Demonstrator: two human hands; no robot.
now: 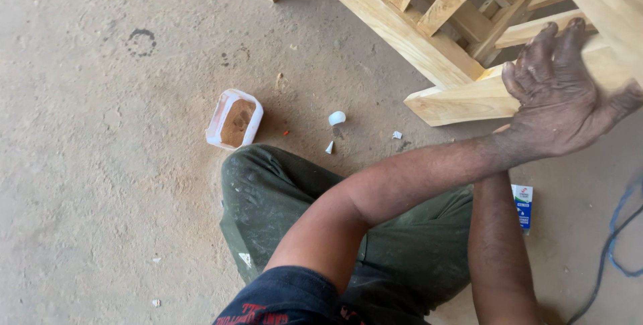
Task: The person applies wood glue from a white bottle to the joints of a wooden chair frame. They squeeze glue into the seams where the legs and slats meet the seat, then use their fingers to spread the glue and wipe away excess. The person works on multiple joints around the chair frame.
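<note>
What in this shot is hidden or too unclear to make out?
Head view:
- Right hand: hidden behind the left forearm and left hand.
- Left hand's palm and grip on the wooden frame: only its back shows.
- Wooden frame: cut off by the top and right edges.
- Small white tube: partly behind the right forearm.
- Blue cord: runs off the right edge.
- White scraps: too small to identify.

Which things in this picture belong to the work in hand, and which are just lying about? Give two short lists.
In hand:
- left hand, flat on the rail
- pale wooden frame with slats

Lying about:
- open plastic tub of brown powder
- small white cap
- white and blue tube
- blue cable

The right hand is hidden.
</note>
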